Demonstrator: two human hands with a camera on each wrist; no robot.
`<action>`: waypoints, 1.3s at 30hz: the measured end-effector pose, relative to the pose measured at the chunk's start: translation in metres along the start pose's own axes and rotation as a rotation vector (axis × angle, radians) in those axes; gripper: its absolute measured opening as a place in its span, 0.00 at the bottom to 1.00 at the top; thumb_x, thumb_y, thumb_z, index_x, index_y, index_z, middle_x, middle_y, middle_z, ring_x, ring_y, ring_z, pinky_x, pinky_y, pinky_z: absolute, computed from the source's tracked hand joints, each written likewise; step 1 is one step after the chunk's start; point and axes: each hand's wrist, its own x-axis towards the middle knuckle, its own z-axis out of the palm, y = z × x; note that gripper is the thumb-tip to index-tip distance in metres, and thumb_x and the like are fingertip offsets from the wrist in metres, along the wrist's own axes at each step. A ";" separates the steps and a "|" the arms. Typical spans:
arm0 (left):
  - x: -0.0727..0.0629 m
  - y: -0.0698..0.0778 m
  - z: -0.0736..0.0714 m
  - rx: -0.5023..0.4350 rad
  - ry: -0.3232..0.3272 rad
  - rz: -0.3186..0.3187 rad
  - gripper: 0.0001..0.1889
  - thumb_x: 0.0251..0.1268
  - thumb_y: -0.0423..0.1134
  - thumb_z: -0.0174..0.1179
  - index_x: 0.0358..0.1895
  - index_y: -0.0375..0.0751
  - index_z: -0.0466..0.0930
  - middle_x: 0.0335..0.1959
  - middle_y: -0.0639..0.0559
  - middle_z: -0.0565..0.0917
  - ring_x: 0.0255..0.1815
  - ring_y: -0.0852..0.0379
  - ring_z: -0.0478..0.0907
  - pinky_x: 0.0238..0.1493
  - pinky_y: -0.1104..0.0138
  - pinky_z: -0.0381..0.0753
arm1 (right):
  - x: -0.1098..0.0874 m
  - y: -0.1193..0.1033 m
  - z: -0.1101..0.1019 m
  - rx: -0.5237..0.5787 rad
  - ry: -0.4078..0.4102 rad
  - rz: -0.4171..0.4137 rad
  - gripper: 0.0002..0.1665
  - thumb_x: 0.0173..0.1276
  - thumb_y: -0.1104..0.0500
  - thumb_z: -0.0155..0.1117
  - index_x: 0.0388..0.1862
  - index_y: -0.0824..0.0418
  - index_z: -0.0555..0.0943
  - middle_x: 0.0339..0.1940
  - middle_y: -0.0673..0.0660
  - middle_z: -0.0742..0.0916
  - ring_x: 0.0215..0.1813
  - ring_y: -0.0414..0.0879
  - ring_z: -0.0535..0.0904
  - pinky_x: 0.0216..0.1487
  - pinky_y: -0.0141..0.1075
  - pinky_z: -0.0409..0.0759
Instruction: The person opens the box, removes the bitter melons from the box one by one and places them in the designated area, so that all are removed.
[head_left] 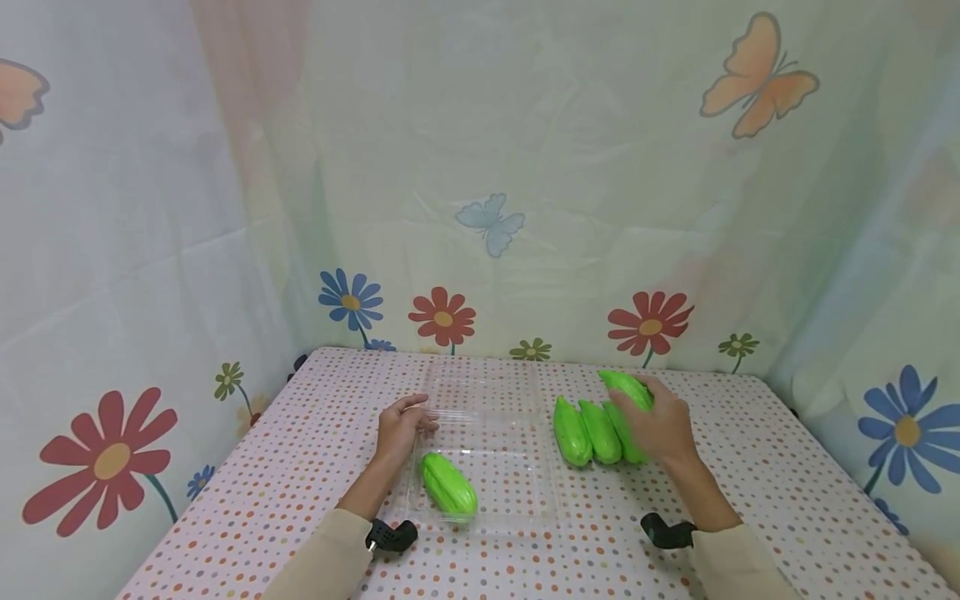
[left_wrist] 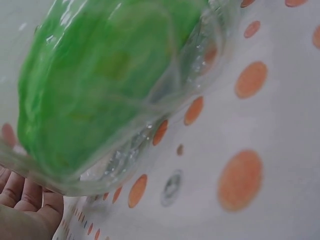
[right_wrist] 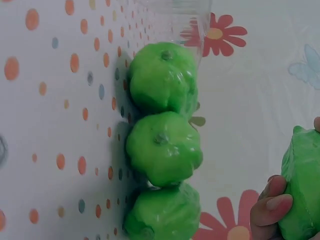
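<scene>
My right hand [head_left: 663, 421] grips a green ribbed gourd [head_left: 626, 388], held just above a row of similar gourds. In the right wrist view, my fingers [right_wrist: 272, 202] wrap the held gourd [right_wrist: 302, 185] at the right edge. The row's gourds [head_left: 573, 432] lie side by side on the table. My left hand [head_left: 401, 427] rests at the left edge of a clear plastic container [head_left: 517, 487], its fingers loosely bent against it. One green gourd [head_left: 450, 485] lies tilted inside, on the container's left side; the left wrist view shows it through the clear wall.
The clear lid [head_left: 480, 387] stands raised behind the container. A dotted cloth [head_left: 300, 467] covers the table. Printed curtains [head_left: 570, 167] enclose the back and both sides. Black wrist devices [head_left: 393, 536] sit on both wrists.
</scene>
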 end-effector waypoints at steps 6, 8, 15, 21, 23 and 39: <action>0.002 -0.001 0.001 -0.007 0.002 -0.010 0.25 0.59 0.27 0.53 0.62 0.29 0.78 0.43 0.33 0.88 0.32 0.53 0.88 0.35 0.64 0.86 | 0.003 0.006 -0.010 0.024 0.053 0.008 0.40 0.75 0.39 0.57 0.71 0.68 0.71 0.57 0.72 0.81 0.47 0.59 0.78 0.36 0.39 0.76; 0.001 0.000 0.000 -0.005 0.003 -0.004 0.25 0.59 0.27 0.53 0.62 0.29 0.78 0.43 0.31 0.88 0.31 0.54 0.88 0.35 0.65 0.86 | 0.004 0.009 -0.010 0.043 0.079 0.005 0.39 0.75 0.41 0.57 0.71 0.69 0.70 0.53 0.72 0.82 0.45 0.58 0.78 0.34 0.37 0.76; 0.000 0.001 -0.002 -0.008 0.009 0.007 0.24 0.59 0.26 0.53 0.61 0.28 0.79 0.41 0.33 0.89 0.28 0.56 0.87 0.33 0.64 0.86 | 0.006 0.017 -0.008 0.078 0.129 0.015 0.33 0.76 0.48 0.57 0.71 0.68 0.71 0.48 0.70 0.82 0.42 0.55 0.77 0.29 0.33 0.75; 0.000 0.000 -0.002 -0.011 -0.001 0.004 0.24 0.60 0.27 0.54 0.62 0.29 0.78 0.43 0.31 0.88 0.30 0.53 0.87 0.34 0.63 0.87 | 0.009 0.024 -0.008 0.094 0.112 0.048 0.32 0.75 0.50 0.55 0.73 0.65 0.71 0.50 0.70 0.82 0.43 0.54 0.76 0.32 0.31 0.74; -0.001 0.000 -0.001 -0.014 -0.003 -0.001 0.24 0.60 0.27 0.54 0.62 0.29 0.78 0.43 0.31 0.88 0.30 0.53 0.88 0.34 0.63 0.87 | 0.009 0.027 -0.009 0.098 0.099 0.069 0.34 0.75 0.49 0.55 0.75 0.63 0.69 0.54 0.70 0.82 0.45 0.54 0.76 0.33 0.31 0.75; 0.001 0.000 -0.001 -0.012 0.010 -0.011 0.25 0.58 0.27 0.53 0.62 0.28 0.78 0.42 0.32 0.88 0.29 0.55 0.88 0.34 0.66 0.86 | 0.014 0.057 0.000 0.127 0.039 0.295 0.50 0.73 0.38 0.59 0.80 0.66 0.57 0.73 0.77 0.70 0.73 0.71 0.66 0.67 0.62 0.71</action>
